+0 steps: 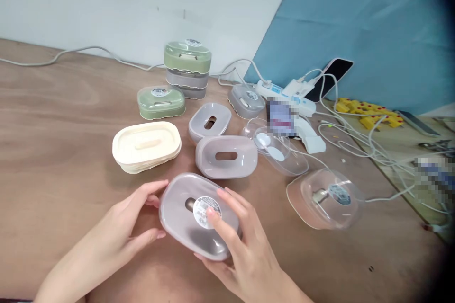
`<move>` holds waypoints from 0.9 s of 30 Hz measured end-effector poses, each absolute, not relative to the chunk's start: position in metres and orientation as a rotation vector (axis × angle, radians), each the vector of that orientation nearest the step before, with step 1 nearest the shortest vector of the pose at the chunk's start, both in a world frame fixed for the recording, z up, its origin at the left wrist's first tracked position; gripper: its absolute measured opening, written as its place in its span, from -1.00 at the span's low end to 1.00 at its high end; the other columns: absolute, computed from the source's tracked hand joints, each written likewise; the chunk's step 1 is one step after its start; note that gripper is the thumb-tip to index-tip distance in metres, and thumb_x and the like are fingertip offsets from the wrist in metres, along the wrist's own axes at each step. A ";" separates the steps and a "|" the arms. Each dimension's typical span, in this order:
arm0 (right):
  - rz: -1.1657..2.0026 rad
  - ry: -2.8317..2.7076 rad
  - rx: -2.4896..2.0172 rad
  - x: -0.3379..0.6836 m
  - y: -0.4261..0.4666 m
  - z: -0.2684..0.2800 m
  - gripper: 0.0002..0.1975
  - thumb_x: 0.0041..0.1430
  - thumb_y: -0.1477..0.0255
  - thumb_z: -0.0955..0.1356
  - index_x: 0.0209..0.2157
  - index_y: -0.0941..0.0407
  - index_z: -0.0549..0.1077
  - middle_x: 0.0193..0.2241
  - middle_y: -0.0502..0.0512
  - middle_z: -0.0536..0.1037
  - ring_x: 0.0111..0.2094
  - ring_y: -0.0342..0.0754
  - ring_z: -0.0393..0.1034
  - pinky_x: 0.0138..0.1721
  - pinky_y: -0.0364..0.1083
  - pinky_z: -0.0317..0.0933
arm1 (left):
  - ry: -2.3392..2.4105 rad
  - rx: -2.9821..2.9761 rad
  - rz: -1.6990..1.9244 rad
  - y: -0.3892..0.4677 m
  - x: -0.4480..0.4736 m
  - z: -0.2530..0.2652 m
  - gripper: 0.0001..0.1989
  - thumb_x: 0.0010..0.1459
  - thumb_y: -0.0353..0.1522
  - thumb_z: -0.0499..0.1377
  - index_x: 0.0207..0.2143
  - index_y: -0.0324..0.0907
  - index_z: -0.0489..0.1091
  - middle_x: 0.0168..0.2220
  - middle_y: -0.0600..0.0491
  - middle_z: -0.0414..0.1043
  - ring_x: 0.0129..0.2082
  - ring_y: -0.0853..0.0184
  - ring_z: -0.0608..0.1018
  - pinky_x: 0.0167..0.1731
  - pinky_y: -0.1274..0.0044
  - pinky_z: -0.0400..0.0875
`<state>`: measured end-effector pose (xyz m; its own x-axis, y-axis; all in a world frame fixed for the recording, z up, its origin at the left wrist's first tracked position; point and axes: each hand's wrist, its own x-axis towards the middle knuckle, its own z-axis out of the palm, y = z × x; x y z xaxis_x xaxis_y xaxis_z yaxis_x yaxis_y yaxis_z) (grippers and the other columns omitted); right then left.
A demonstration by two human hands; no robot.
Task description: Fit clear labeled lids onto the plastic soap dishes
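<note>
A grey oval plastic box (181, 234) with a slot and a clear cover is tilted in front of me. My right hand (245, 239) grips its right end, thumb underneath, with a fingertip on the round white label (207, 212). At the left end is my left hand (128, 222), its index fingertip at the rim and its thumb held apart from the other fingers. Just behind the box lie slotted grey oval pieces (206, 163) and another such grey piece (199, 120). Stacked cream oval pieces (147, 142) sit to the left.
Green and grey lidded boxes are stacked (187, 61) by the wall, near a single green box (159, 106) and a grey one (245, 104). Clear covers (295, 163), a white scanner (311, 137), a power strip (270, 87), cables and a labelled clear-covered box (329, 203) lie rightward.
</note>
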<state>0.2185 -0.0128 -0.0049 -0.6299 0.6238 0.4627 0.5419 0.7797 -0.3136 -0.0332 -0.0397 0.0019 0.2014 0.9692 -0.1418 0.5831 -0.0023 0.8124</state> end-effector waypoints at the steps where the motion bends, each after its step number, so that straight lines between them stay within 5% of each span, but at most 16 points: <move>1: 0.177 -2.422 -0.872 0.216 -0.012 -0.004 -0.47 0.06 0.50 0.38 0.08 0.19 0.21 0.13 0.40 0.14 0.12 0.35 0.12 -0.07 0.27 0.29 | 1.482 1.679 0.615 -0.039 -0.033 0.002 -0.43 0.19 -0.23 0.17 0.19 0.08 0.02 0.08 0.05 0.36 0.01 0.21 0.50 -0.03 0.46 0.48; 9: 0.349 -2.471 -0.961 0.214 -0.007 -0.005 -0.47 0.10 0.39 0.38 0.09 0.15 0.19 0.17 0.36 0.14 0.10 0.20 0.21 -0.03 0.17 0.34 | 1.587 1.753 0.520 -0.038 -0.035 -0.003 -0.43 0.22 -0.16 0.12 0.23 0.14 0.00 0.03 0.07 0.36 0.00 0.19 0.46 -0.05 0.40 0.47; 18: 0.386 -2.483 -0.875 0.234 -0.005 -0.008 -0.42 0.08 0.38 0.39 0.12 0.11 0.18 0.21 0.31 0.13 0.17 0.16 0.17 0.03 0.13 0.31 | 1.617 1.976 0.433 -0.037 -0.038 -0.005 -0.47 0.24 -0.13 0.08 0.22 0.07 0.07 0.22 0.03 0.20 0.16 0.10 0.33 0.08 0.27 0.36; 27: 0.039 -2.445 -0.920 0.318 -0.035 -0.021 -0.22 -0.07 0.46 0.42 0.21 0.08 0.15 0.23 0.22 0.14 0.07 0.19 0.32 -0.16 0.11 0.46 | 1.652 2.134 0.456 -0.040 -0.044 -0.020 -0.47 0.24 -0.14 0.09 0.23 0.06 0.11 0.24 0.05 0.19 0.13 0.11 0.38 0.03 0.33 0.41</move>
<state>0.3182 -0.0345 -0.0209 -0.6324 0.6218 0.4619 0.6066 0.7684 -0.2039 -0.0439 -0.0396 -0.0200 0.2475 0.9688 0.0121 0.8376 -0.2202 0.5000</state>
